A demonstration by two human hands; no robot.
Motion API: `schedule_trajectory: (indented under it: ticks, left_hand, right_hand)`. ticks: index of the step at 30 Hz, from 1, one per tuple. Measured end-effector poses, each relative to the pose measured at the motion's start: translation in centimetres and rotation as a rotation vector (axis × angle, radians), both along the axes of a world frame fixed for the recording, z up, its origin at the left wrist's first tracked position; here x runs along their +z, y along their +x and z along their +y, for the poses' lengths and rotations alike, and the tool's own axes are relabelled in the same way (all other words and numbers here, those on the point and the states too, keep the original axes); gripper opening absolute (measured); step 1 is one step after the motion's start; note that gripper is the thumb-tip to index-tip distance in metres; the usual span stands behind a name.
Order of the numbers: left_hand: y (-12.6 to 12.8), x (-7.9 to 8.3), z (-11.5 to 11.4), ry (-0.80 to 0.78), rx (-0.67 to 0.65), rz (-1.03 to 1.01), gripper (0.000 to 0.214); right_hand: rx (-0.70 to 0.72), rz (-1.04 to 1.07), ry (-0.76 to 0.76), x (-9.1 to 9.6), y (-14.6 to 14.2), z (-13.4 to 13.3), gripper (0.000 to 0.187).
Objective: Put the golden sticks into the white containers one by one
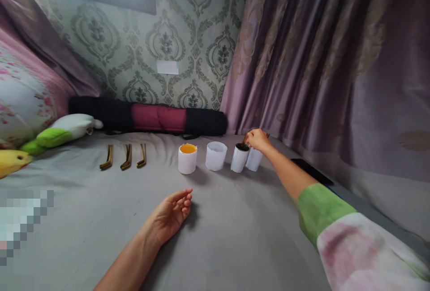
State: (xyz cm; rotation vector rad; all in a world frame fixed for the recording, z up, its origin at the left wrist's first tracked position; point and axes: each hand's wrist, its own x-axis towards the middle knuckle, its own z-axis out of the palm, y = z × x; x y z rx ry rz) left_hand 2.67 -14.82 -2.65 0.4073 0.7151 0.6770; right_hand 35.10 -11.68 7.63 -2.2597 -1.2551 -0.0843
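My right hand [258, 139] is closed in a pinch on a thin gold-brown rod [244, 138], whose lower end reaches the dark mouth of a tall white cup [239, 162]. A second tall white cup [254, 161] stands directly beside it, partly covered by my hand. Palm up and empty, my left hand [172, 214] rests near the sheet with its fingers loosely curled. Beyond it are a white cup with a yellow-orange inside [187, 162] and a wide translucent white cup [215, 158]. To the left lie small groups of bent gold-coloured rods [107, 158], resembling metal straws.
A grey sheet [221, 237] covers the surface. At the back lies a long black and maroon bag [157, 118] against the wall. Plush toys [63, 130] and a floral pillow [27, 93] are on the left. A dark flat object [312, 171] lies beyond my right forearm, by purple curtains [302, 58].
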Motion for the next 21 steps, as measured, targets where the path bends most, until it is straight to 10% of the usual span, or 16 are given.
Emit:
schedule_trajectory:
  ticks: [21]
  left_hand:
    - [0.0,0.0,-0.1,0.004,-0.002,-0.006,0.013]
  right_hand:
    - [-0.063,0.055,-0.092,0.5,-1.1,-1.0,0.029]
